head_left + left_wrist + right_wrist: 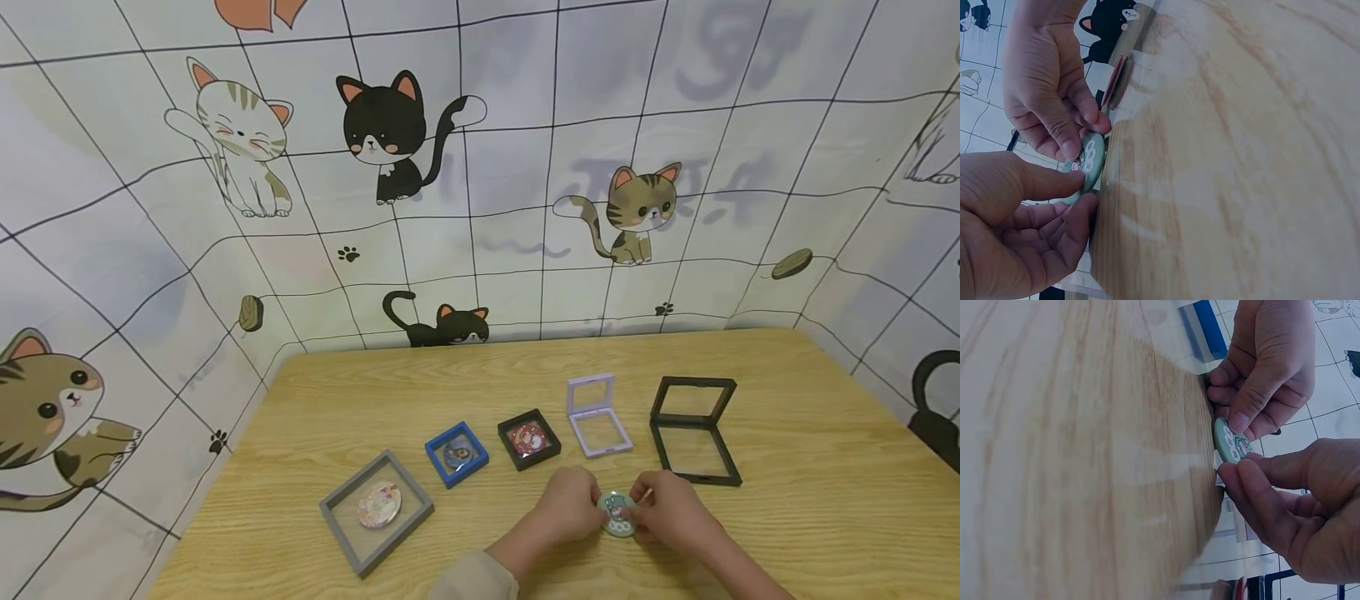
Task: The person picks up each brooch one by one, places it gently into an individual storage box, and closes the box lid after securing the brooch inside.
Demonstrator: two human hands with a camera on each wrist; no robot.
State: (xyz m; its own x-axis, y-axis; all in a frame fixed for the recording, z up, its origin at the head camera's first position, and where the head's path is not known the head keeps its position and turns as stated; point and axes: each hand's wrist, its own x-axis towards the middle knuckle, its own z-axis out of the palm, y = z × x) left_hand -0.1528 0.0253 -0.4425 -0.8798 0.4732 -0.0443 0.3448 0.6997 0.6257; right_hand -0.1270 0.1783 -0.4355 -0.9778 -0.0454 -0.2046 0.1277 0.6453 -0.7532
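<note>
A round mint-green button badge (618,513) with a cartoon picture is held between the two hands, just above the table near its front. My left hand (567,507) pinches its left edge, and my right hand (673,514) grips the right edge between thumb and fingers. In the left wrist view the badge (1090,164) is tilted, with a thumb on its face from each hand. The right wrist view shows the badge (1230,441) edge-on, close to the tabletop. Fingers cover parts of its rim.
Behind the hands stand an open lilac frame (592,410) and an open black frame (656,423). To the left lie a small black frame (552,450) with a red badge, a blue frame (450,478) and a grey frame (347,540), each holding a badge. Cat-print cloth (517,242) surrounds the wooden table (825,500).
</note>
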